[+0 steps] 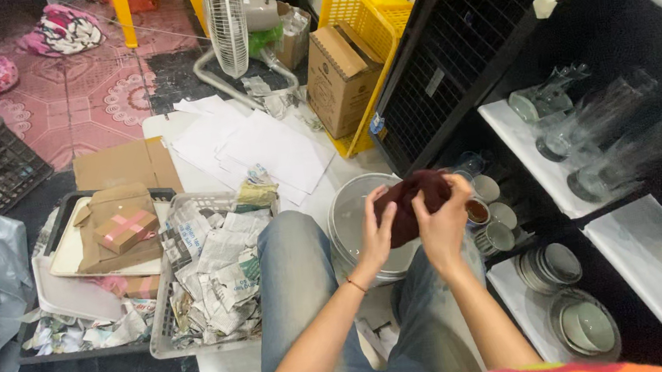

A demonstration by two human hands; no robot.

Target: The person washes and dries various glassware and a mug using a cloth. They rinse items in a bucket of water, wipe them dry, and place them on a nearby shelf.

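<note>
Dark red cloth point(411, 207) bunched between both hands, above the round grey lid point(350, 216) | left hand point(377, 234) grips its left side | right hand point(439, 220) grips its right side, closer to the cups point(493, 212)

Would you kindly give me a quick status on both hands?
Left hand and right hand both gripping dark red cloth. Held over round metal basin. Nothing blocking.

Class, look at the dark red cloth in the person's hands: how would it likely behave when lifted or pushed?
The dark red cloth bunches and folds between the left hand and right hand, so it is probably floppy. It looks light and unlikely to roll or break.
</note>
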